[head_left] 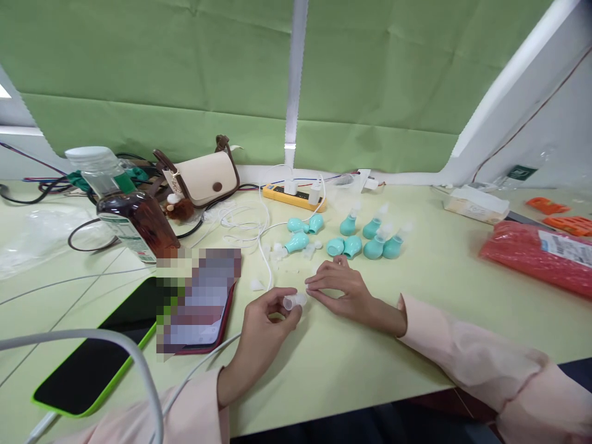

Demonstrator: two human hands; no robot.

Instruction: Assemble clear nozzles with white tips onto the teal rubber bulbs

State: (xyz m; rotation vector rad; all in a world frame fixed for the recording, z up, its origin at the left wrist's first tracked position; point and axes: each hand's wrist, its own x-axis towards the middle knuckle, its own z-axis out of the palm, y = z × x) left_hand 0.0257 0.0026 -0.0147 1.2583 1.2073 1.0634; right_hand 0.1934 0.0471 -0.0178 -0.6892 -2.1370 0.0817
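Note:
Between thumb and fingers, my left hand (272, 324) pinches a small clear plastic piece (294, 301) with its round opening facing left. Just right of it, my right hand (342, 288) has its thumb and index fingertip together on a tiny white piece (308, 285). Past my hands lie several loose turquoise bulbs (296, 242); small translucent pieces (279, 251) are scattered beside them. Further right, several turquoise bulbs (374, 248) stand with clear tips on top. A small clear cone (257, 284) lies behind my left hand.
Two phones (99, 351) (203, 302) lie at the left, near a brown bottle (136, 225). A cream bag (208, 176) and a yellow power strip (293, 197) sit at the back, with white cables around. At the right are a red package (531, 253) and a tissue pack (476, 205).

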